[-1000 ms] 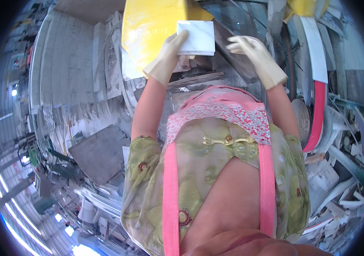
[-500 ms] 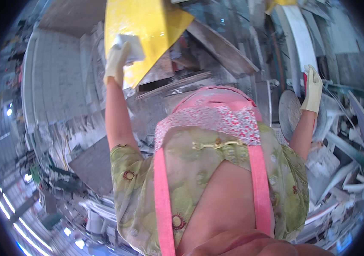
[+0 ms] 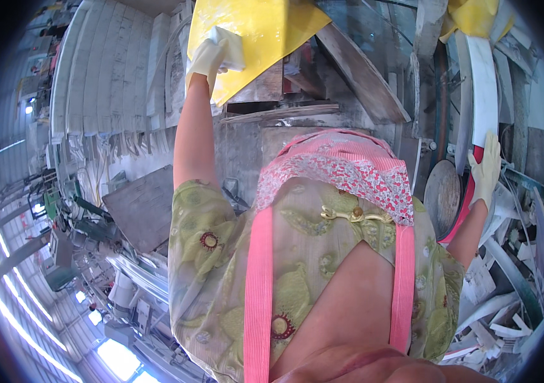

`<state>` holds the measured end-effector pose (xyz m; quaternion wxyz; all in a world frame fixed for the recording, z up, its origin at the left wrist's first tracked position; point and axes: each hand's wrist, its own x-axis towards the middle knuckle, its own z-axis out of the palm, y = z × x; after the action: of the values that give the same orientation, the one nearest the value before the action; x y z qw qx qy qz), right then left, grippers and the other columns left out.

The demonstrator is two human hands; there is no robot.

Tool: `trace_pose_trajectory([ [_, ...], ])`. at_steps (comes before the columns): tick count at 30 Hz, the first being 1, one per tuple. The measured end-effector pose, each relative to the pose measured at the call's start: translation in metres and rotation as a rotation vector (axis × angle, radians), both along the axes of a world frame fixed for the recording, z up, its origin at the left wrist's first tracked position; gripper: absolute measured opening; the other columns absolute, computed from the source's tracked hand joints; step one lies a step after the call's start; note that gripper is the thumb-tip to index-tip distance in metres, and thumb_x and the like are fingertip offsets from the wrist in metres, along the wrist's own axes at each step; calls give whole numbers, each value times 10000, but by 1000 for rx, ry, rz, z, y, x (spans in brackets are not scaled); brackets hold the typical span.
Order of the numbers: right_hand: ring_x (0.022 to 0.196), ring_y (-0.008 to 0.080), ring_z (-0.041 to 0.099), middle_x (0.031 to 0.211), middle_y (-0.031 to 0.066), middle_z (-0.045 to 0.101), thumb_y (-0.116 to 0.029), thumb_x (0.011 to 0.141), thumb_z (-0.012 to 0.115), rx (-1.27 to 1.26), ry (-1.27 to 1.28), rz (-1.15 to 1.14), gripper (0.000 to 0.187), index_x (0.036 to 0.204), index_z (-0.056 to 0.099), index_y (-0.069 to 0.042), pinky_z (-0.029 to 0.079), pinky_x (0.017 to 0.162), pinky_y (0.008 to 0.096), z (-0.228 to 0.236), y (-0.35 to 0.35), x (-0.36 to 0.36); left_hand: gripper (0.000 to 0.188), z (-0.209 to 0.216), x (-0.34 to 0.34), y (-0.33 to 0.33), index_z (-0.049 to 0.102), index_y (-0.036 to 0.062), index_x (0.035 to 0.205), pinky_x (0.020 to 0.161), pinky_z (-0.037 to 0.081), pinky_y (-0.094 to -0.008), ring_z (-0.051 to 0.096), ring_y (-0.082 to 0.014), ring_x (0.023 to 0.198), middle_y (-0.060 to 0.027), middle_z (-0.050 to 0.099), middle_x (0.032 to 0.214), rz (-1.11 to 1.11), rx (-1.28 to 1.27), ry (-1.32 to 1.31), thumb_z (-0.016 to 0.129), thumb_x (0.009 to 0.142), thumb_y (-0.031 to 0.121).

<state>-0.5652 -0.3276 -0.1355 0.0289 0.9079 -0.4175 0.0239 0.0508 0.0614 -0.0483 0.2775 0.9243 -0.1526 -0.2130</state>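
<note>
My left hand, in a pale rubber glove, is closed round a small white block. Under the block lies a wet, glossy yellow sheet at the far left of centre. My right hand, gloved the same way, is on the right at the near end of a long white strip. Its fingers are stretched out and rest by the strip's end. Alongside that hand, a red band runs below the strip.
Long grey slabs stand stacked at the left. A wooden plank slants right of the yellow sheet. Beside my right hand is a round disc, with broken white offcuts nearby. Another yellow piece covers the strip's far end.
The view has shifted, so most things sit further right. My left hand still holds the block on the yellow sheet. The right hand's fingers are spread more, and more red band shows.
</note>
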Motion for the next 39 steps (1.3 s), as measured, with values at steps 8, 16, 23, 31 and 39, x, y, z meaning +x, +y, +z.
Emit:
trace_pose_trajectory([
  [8,1465,324,414,1595,161,422,-98,934,645,-257,119,13,680,1559,381,-48,370,1175,455,11,5,61,544,5,0,-6,596,-8,1223,627,536,-320,698,-186,722,-143,712,989,-16,129,64,552,1000,486],
  [16,1366,317,540,1465,176,579,-259,987,607,-103,-287,11,504,1429,564,-22,421,1144,406,22,-5,43,441,-45,34,4,680,64,1249,658,575,-326,719,-178,898,-76,734,1066,125,-329,257,556,1043,433],
  [23,1419,262,494,1494,145,558,-167,988,502,-312,24,192,499,1471,515,-42,362,1198,406,9,-41,65,544,-43,39,2,578,-21,1318,504,559,-341,710,-222,684,-146,715,944,-27,-4,48,562,1017,431],
  [31,1468,286,419,1576,172,450,-43,939,459,-328,175,92,628,1558,362,3,315,1229,414,13,-45,97,590,-16,3,-7,638,-53,1195,462,533,-361,696,-245,575,-174,732,857,32,-29,-58,556,993,495],
  [39,1515,331,343,1606,213,387,-206,927,644,-179,233,23,785,1581,284,38,268,1256,447,15,-53,100,516,5,-11,-9,601,-91,1187,488,542,-360,697,-243,564,-203,722,873,32,76,-64,583,978,381],
])
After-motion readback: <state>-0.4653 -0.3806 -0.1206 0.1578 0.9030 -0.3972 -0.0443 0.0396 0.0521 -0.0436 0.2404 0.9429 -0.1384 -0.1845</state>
